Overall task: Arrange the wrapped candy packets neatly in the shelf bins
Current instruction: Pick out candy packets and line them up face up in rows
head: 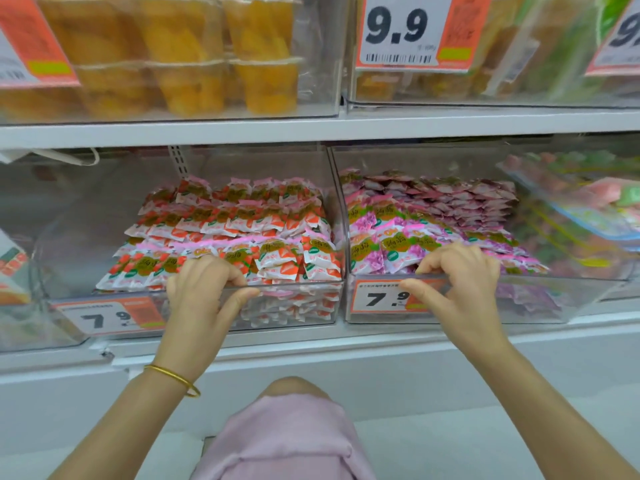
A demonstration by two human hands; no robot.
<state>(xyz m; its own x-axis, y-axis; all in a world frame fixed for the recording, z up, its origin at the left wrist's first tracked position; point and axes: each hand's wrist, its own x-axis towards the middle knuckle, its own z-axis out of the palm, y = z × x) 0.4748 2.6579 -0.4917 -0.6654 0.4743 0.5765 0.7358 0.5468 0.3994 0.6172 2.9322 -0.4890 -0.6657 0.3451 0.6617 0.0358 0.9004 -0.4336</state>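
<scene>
Two clear plastic bins stand side by side on the lower shelf. The left bin (298, 306) is full of red-and-white strawberry candy packets (242, 223) in rows. The right bin (540, 299) holds pink-and-purple candy packets (433, 209). My left hand (204, 289) grips the front rim of the left bin, fingers curled over the edge and thumb on the outside. My right hand (457, 282) grips the front rim of the right bin the same way, thumb lying across its orange price label (384, 297).
The shelf above carries clear bins of yellow fruit cups (194, 57) and a 9.9 price tag (412, 29). Further bins with other sweets stand at far left (20, 271) and far right (585, 202). A knee in pink cloth (287, 427) is below the shelf.
</scene>
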